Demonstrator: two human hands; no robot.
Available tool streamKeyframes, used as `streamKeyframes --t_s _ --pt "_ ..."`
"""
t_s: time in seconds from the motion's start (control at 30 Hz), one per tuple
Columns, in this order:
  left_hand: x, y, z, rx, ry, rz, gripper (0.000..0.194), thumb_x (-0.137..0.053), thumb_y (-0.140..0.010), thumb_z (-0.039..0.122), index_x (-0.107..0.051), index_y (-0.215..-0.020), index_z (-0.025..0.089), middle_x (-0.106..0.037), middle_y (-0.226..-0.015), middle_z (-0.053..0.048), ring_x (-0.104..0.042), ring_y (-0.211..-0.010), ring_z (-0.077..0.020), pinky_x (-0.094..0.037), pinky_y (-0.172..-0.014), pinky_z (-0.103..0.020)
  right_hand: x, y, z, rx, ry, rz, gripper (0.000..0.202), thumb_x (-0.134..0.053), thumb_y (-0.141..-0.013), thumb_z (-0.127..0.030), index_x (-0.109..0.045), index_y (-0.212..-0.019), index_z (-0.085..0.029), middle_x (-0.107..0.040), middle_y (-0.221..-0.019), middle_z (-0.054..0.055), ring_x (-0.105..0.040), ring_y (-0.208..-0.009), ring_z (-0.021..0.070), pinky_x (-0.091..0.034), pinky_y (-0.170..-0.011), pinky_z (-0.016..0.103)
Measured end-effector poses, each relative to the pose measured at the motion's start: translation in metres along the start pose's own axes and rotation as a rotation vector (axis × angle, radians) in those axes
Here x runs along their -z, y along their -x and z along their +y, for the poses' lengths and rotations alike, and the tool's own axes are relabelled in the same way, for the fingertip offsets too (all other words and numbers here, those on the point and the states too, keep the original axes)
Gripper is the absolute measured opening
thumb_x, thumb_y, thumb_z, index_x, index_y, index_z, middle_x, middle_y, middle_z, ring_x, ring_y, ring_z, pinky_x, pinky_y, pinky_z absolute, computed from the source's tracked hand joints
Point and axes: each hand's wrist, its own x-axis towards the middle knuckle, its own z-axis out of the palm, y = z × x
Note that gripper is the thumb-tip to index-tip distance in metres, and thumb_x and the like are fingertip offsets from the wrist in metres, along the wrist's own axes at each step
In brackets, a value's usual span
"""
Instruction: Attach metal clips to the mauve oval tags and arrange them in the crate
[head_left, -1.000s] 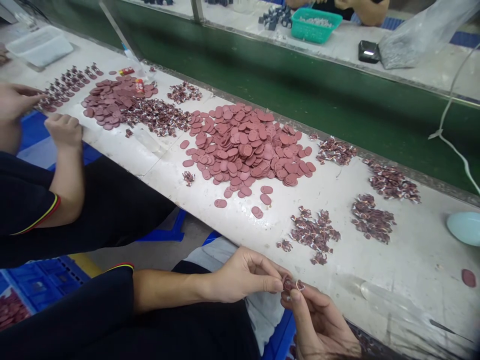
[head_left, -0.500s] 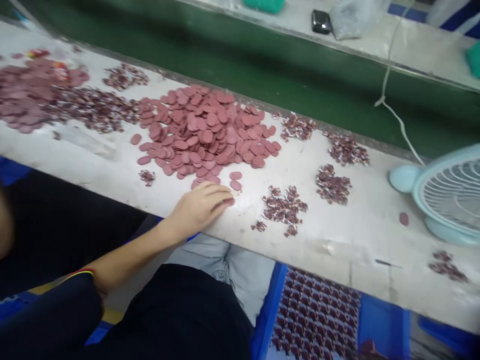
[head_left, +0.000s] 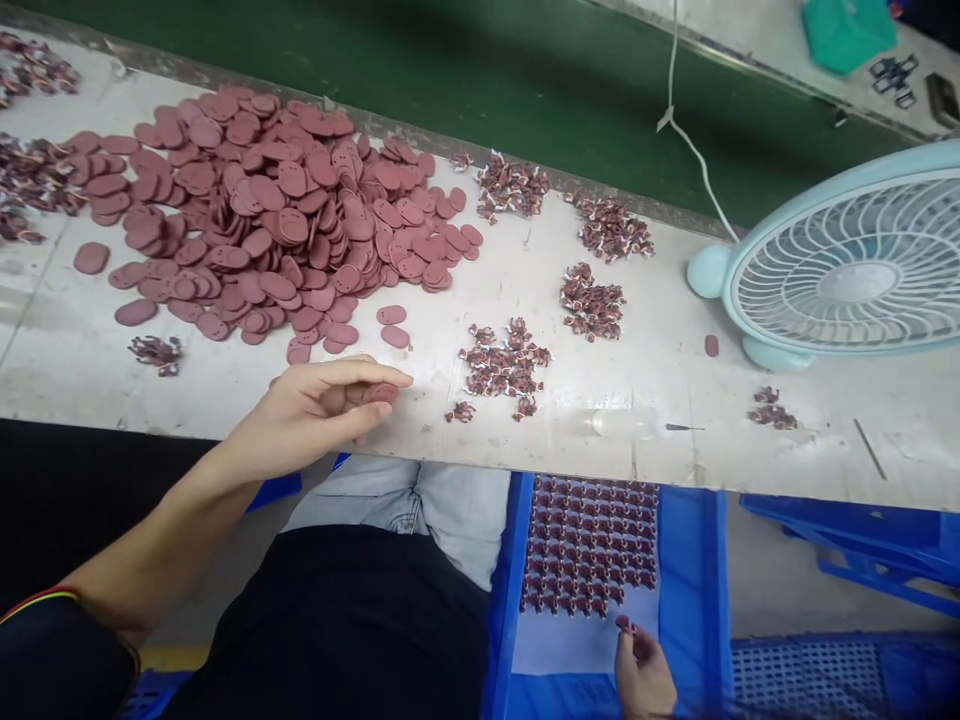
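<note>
At nine o'clock of the view, the left hand (head_left: 319, 410) now pinches a flat oval disc (head_left: 381, 393) lifted from the smooth pile (head_left: 262, 200); a moment ago it lay flat on the table (head_left: 675, 420). At five o'clock, the right hand (head_left: 643, 672) grips a small dark-red piece (head_left: 624, 622) over the blue tray (head_left: 694, 560), newly in view.

On the table (head_left: 675, 440), the heap of discs (head_left: 270, 200) lies far left, small clusters of parts (head_left: 506, 365) to its right, the fan (head_left: 847, 265) far right. Near, below the table edge, a crate (head_left: 690, 560) holds rows of parts (head_left: 589, 545) (on a sheet)
</note>
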Motion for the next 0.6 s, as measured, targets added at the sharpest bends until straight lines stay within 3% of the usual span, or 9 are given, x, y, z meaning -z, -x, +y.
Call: streamKeyframes --t_s 0.1,0.23,0.33,0.43,0.6 --pt "-0.002 0.004 0.0 0.077 0.167 -0.019 0.039 -0.092 -0.088 0.05 -0.088 -0.119 0.027 -0.08 -0.087 -0.003 -0.074 -0.073 -0.0172 -0.062 -0.058 -0.025 -0.003 -0.002 0.009 0.06 0.057 -0.025 0.038 -0.075 -0.082 -0.069 -0.075 -0.08 -0.031 -0.074 -0.068 -0.006 -0.073 -0.064 0.0271 -0.06 -0.07 0.05" --pt "0.002 0.009 -0.003 0.152 0.251 -0.01 0.044 -0.09 -0.089 0.058 -0.088 -0.121 0.028 -0.087 -0.114 -0.007 -0.081 -0.08 -0.0204 -0.068 -0.062 -0.028 -0.008 -0.009 0.015 0.105 0.092 -0.039 0.038 -0.073 -0.087 -0.065 -0.075 -0.083 -0.028 -0.074 -0.069 -0.004 -0.072 -0.063 0.0249 -0.058 -0.066 0.045" --pt "0.002 0.011 -0.006 0.171 0.262 -0.015 0.047 -0.088 -0.093 0.053 -0.084 -0.129 0.022 -0.086 -0.125 -0.008 -0.084 -0.087 -0.0199 -0.068 -0.068 -0.028 -0.012 -0.014 0.017 0.128 0.097 -0.057 0.036 -0.074 -0.091 -0.062 -0.075 -0.086 -0.026 -0.075 -0.071 -0.004 -0.072 -0.065 0.0218 -0.058 -0.066 0.041" --pt "-0.001 0.013 -0.008 0.179 0.266 -0.011 0.049 -0.085 -0.097 0.049 -0.079 -0.133 0.017 -0.087 -0.122 -0.007 -0.085 -0.091 -0.0204 -0.067 -0.072 -0.028 -0.016 -0.016 0.017 0.146 0.082 -0.063 0.034 -0.076 -0.092 -0.059 -0.075 -0.087 -0.025 -0.074 -0.071 -0.004 -0.072 -0.067 0.0197 -0.058 -0.067 0.039" --pt "-0.004 0.013 -0.007 0.224 0.337 0.013 0.048 -0.092 -0.09 0.049 -0.079 -0.127 0.021 -0.089 -0.115 -0.004 -0.086 -0.09 -0.0181 -0.064 -0.07 -0.023 -0.016 -0.014 0.006 0.146 0.022 -0.054 0.032 -0.078 -0.087 -0.057 -0.074 -0.084 -0.026 -0.074 -0.07 -0.004 -0.072 -0.065 0.0209 -0.06 -0.065 0.04"
